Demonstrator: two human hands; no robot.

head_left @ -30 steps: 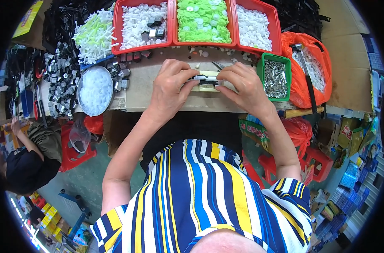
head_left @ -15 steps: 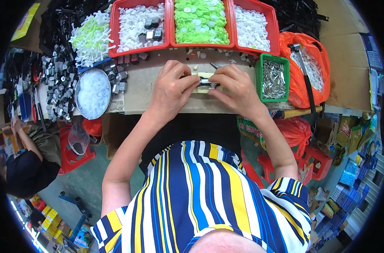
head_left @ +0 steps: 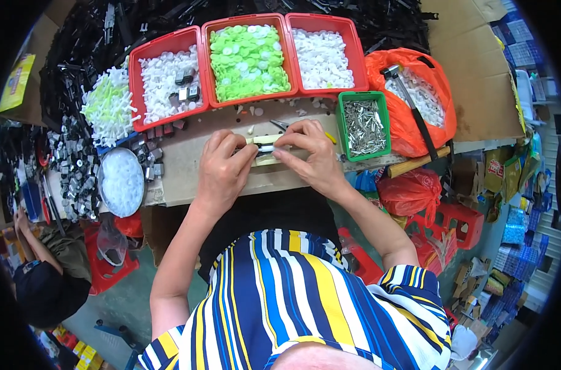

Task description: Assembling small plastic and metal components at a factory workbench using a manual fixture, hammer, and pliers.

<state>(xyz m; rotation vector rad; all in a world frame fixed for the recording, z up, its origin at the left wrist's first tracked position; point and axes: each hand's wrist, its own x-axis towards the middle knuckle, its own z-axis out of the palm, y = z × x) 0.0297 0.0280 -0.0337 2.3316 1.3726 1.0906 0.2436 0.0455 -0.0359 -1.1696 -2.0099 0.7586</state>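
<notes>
My left hand (head_left: 222, 166) and my right hand (head_left: 312, 154) meet over a cream-coloured block (head_left: 267, 161) near the table's front edge. Between their pinched fingertips lies a small black-and-white plastic part (head_left: 266, 148), set along the block. Left fingers grip its left end, and right thumb and fingers close on its right end. Fingers cover both ends, so its full shape is hidden. Just behind my right hand, a pointed metal tool (head_left: 279, 124) lies partly hidden. A small white plastic piece (head_left: 251, 130) rests behind the block.
Red bins hold white pieces (head_left: 322, 58) and green discs (head_left: 246, 58). A green basket (head_left: 388, 145) of metal pins stands right, beside a hammer (head_left: 410, 92) on an orange bag (head_left: 447, 123). Left are a round dish (head_left: 121, 182) and metal-and-black parts (head_left: 71, 185). Another person (head_left: 49, 283) sits far left.
The view has shifted, so the bins and table appear lower and further left. Both hands stay at the small part over the block, with fingers slightly rearranged.
</notes>
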